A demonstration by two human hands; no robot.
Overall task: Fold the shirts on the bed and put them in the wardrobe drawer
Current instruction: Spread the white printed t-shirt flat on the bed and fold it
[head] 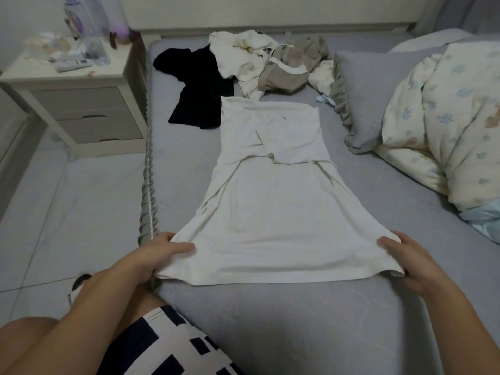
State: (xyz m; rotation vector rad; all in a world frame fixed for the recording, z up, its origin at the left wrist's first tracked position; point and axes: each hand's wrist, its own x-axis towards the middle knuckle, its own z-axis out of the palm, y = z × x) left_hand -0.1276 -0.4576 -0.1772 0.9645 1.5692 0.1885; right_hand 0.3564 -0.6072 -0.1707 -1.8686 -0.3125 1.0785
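A white shirt point(273, 190) lies flat along the grey bed point(311, 315), its sides and sleeves folded inward so it forms a long strip. My left hand point(159, 255) grips its near left hem corner. My right hand point(411, 261) grips the near right hem corner. The hem is raised slightly off the sheet between them. Further up the bed lie a black shirt point(197, 85), a crumpled white shirt point(240, 52) and a grey-beige garment point(292, 66) in a loose pile.
A grey pillow point(378, 93) and a floral duvet point(446, 117) fill the bed's right side. A white nightstand point(81, 104) with drawers and clutter stands left of the bed, over a tiled floor point(67, 212). My knee and patterned shorts point(167, 345) are at the bottom.
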